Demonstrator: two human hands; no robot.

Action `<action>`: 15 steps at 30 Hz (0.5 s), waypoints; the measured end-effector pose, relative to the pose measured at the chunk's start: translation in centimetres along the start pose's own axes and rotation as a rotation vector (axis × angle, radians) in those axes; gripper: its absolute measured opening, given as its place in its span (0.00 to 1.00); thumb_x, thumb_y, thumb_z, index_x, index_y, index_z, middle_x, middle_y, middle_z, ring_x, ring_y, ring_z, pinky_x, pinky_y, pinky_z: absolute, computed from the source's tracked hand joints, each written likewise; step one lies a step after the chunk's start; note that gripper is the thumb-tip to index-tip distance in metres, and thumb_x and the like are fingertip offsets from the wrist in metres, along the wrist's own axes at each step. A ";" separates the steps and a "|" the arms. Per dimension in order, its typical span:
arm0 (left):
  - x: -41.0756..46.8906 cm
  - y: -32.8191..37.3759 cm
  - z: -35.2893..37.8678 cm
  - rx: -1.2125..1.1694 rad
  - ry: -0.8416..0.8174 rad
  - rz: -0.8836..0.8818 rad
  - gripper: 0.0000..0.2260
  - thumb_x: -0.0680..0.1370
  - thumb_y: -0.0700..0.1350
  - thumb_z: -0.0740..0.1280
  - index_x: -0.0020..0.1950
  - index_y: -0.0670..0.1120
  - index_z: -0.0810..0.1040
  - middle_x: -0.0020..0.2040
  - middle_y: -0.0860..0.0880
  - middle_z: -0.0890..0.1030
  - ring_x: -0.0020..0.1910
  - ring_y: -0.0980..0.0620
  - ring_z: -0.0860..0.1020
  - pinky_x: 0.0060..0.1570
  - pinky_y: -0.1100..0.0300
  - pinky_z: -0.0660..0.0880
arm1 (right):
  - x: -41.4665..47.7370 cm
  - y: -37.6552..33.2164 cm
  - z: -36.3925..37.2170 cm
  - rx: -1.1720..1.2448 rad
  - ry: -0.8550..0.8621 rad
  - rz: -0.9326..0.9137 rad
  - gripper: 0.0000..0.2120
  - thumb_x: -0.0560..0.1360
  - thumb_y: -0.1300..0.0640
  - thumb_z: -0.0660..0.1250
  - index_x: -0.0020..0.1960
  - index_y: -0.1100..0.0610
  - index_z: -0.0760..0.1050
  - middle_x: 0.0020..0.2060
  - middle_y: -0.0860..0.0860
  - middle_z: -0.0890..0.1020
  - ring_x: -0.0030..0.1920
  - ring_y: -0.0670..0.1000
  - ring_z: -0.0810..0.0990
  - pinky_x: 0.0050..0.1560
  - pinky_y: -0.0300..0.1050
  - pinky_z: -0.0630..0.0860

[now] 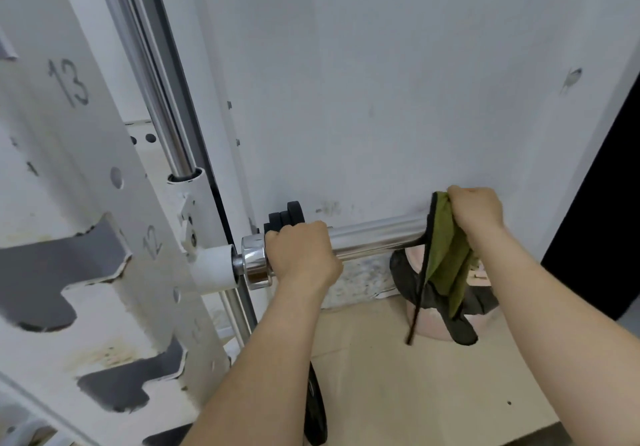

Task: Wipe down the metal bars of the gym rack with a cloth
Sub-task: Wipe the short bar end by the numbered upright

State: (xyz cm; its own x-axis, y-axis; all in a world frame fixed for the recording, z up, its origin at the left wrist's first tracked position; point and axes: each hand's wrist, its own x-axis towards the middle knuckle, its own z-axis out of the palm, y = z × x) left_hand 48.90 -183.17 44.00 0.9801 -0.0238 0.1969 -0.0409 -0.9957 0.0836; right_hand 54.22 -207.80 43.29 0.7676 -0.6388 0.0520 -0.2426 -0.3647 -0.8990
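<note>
Left of the horizontal chrome bar point(374, 237) stands the white rack upright point(79, 175), flat painted steel with scuffed, chipped edges, hooked notches cut into it, and the stencilled numbers 13 and 12. Above the bar's left end, a slim polished guide rod point(157, 99) runs steeply up out of a white tubular socket. The bar itself is a smooth, mirror-bright cylinder with a thicker collar point(252, 258) at its left end. The left hand point(301, 255) wraps the bar just beside that collar, fingers curled fully round the metal. Behind the bar at this spot sit matte black discs point(289, 215) (rubbery-looking, stacked edge-on). At the bar's right end hangs the cloth point(445, 255), olive-green, soft and creased, with a black border trailing downward. The right hand point(476, 210) clutches it in a fist over the bar's tip. Below the bar there, a pale pink rounded object point(427, 321) rests on the beige floor.
</note>
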 end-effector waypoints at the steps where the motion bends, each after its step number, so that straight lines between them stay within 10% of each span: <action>1: -0.4 0.0 0.8 0.005 0.087 0.013 0.12 0.69 0.44 0.68 0.51 0.51 0.74 0.46 0.51 0.78 0.48 0.48 0.75 0.52 0.54 0.64 | -0.1 0.5 0.1 0.182 0.020 0.124 0.11 0.72 0.55 0.60 0.33 0.57 0.70 0.31 0.52 0.74 0.39 0.54 0.74 0.40 0.45 0.68; 4: -1.6 -0.2 3.0 0.016 0.325 0.062 0.20 0.62 0.40 0.74 0.52 0.48 0.75 0.47 0.48 0.77 0.49 0.45 0.75 0.58 0.50 0.66 | -1.2 1.1 0.5 0.679 0.074 0.351 0.12 0.74 0.59 0.60 0.51 0.63 0.79 0.44 0.56 0.80 0.44 0.54 0.78 0.41 0.45 0.74; 8: -2.9 -0.3 4.4 0.065 0.399 0.095 0.30 0.64 0.35 0.70 0.66 0.41 0.70 0.59 0.41 0.75 0.60 0.40 0.72 0.70 0.42 0.59 | -4.7 0.6 1.4 1.014 0.180 0.449 0.12 0.81 0.51 0.57 0.46 0.57 0.74 0.45 0.49 0.77 0.41 0.48 0.76 0.41 0.42 0.75; 11: -3.8 -0.4 4.4 0.119 0.350 0.099 0.35 0.69 0.38 0.69 0.74 0.40 0.61 0.67 0.39 0.69 0.68 0.39 0.65 0.73 0.42 0.51 | -6.3 0.2 3.2 0.993 0.208 0.470 0.24 0.83 0.44 0.49 0.71 0.58 0.65 0.66 0.51 0.71 0.62 0.52 0.72 0.66 0.47 0.67; 15: -5.2 -0.3 3.3 0.116 0.259 0.115 0.35 0.76 0.41 0.63 0.78 0.41 0.48 0.76 0.40 0.56 0.75 0.41 0.53 0.74 0.45 0.43 | -10.4 -0.3 6.4 0.812 0.005 0.424 0.19 0.83 0.47 0.49 0.66 0.55 0.69 0.61 0.55 0.76 0.57 0.52 0.75 0.60 0.47 0.71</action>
State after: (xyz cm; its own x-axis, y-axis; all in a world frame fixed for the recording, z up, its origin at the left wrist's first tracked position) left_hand 44.46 -183.00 39.77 0.8877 -0.1284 0.4422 -0.1120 -0.9917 -0.0632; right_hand 50.11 -196.70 40.25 0.7061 -0.6145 -0.3519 -0.0101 0.4881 -0.8727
